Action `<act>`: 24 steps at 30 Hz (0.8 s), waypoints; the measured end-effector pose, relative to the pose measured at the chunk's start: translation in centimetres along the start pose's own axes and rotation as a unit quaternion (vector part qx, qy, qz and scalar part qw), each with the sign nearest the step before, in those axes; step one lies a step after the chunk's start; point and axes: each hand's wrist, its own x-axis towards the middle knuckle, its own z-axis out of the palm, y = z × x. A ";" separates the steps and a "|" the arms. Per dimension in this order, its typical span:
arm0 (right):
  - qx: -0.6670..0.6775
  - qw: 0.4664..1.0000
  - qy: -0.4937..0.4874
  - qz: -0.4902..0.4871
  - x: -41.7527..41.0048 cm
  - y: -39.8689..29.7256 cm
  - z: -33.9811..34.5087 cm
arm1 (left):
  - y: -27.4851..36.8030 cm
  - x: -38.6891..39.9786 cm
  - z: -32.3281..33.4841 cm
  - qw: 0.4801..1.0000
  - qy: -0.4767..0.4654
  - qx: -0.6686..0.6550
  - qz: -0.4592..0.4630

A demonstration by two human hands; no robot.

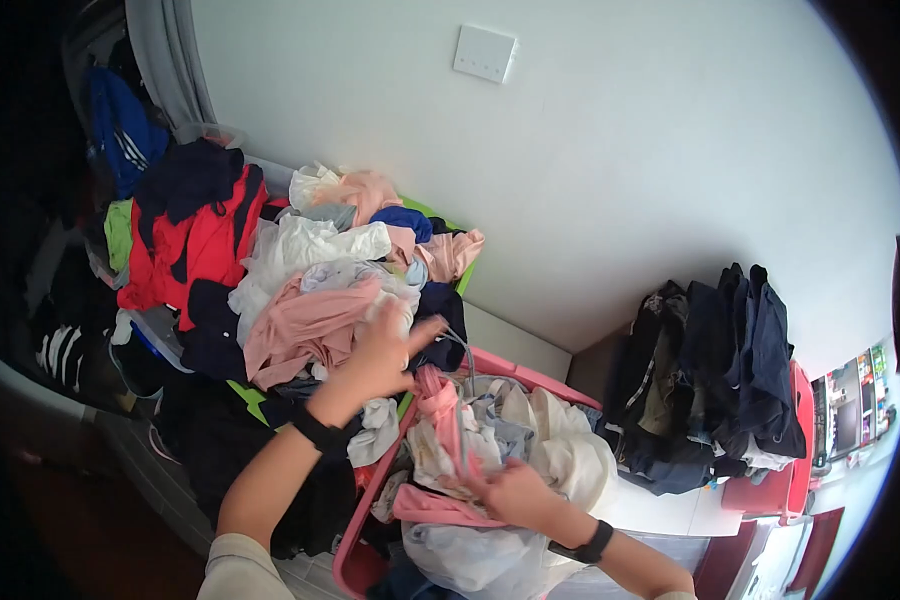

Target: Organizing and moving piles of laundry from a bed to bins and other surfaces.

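Note:
In the lower middle stands a pink plastic bin (371,499) heaped with white, cream, grey and pink clothes. My left hand (379,356), blurred, is raised at the bin's upper left edge, fingers spread, beside a pink garment (300,322) on the neighbouring pile; whether it holds anything cannot be told. Over the bin, my right hand (514,491) is closed on a pink-and-grey garment (442,409) that stretches up towards the left hand. A thin grey loop (466,352), like a strap or cord, arches above the bin. Both wrists wear black bands.
A green bin (465,277) overflows with pale, pink and blue clothes. Red and navy garments (195,247) lie heaped left of it. Dark trousers (720,360) fill a red bin (799,450) at right. Behind are a white wall and a switch plate (485,54). Black clothes (300,495) lie below left.

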 end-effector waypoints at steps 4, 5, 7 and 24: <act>0.144 0.987 0.002 -0.069 2.2 -1.8 1.1 | -2.6 -0.9 6.9 0.983 -0.023 0.167 0.068; 0.143 0.987 0.001 -0.067 1.8 -1.6 0.7 | -3.8 -0.9 7.6 0.977 -0.052 0.198 0.059; 0.250 0.968 0.000 -0.012 -0.1 -1.5 -1.2 | -5.2 -0.3 6.7 0.977 -0.042 0.210 0.009; 0.479 0.863 -0.110 0.113 -11.8 -3.6 -5.0 | -14.0 3.1 4.3 0.947 -0.075 0.278 -0.145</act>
